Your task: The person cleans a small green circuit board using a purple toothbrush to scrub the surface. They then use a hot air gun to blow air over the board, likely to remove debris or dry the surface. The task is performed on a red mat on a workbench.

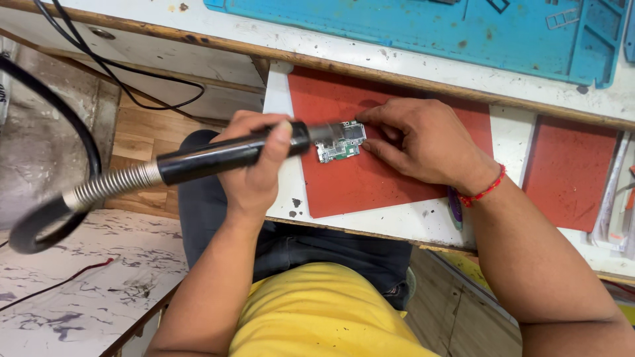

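Note:
My left hand [254,168] grips the black handle of a hot-air tool [211,157]; a steel spring collar and a thick black hose trail off to the left. Its metal nozzle points at a small green circuit board [340,142] lying on a red mat [370,165]. My right hand [423,142] rests on the mat, thumb and fingers pinching the board's right edge. A red thread band circles my right wrist.
The red mat lies on a white pull-out shelf [410,221]. A second red mat [569,172] sits to the right, with tools at the far right edge. A blue work mat [423,26] covers the bench behind. Black cables [119,76] hang at the left.

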